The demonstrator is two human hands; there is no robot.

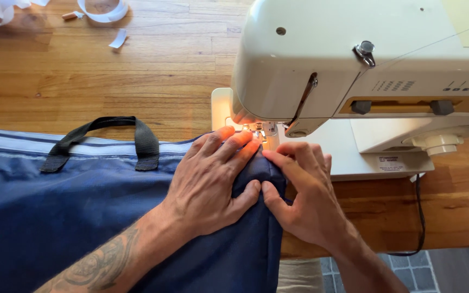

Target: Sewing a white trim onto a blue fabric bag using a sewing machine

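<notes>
A dark blue fabric bag [55, 217] with a black webbing handle [104, 138] lies across the wooden table [137, 81]. Its folded corner sits under the presser foot [260, 132] of a cream sewing machine [354, 59]. My left hand [213, 182] lies flat on the fabric, fingers spread and pointing toward the needle. My right hand [302, 190] presses the fabric's right edge beside it, fingertips close to the foot. The two thumbs nearly touch. Neither hand grips anything; both just press down.
White tape strips and scraps [104, 13] lie at the table's far left. A black power cord [420, 217] hangs over the table's right front edge. Grey floor tiles [413, 274] show below. The machine's dial [441, 142] juts out on the right.
</notes>
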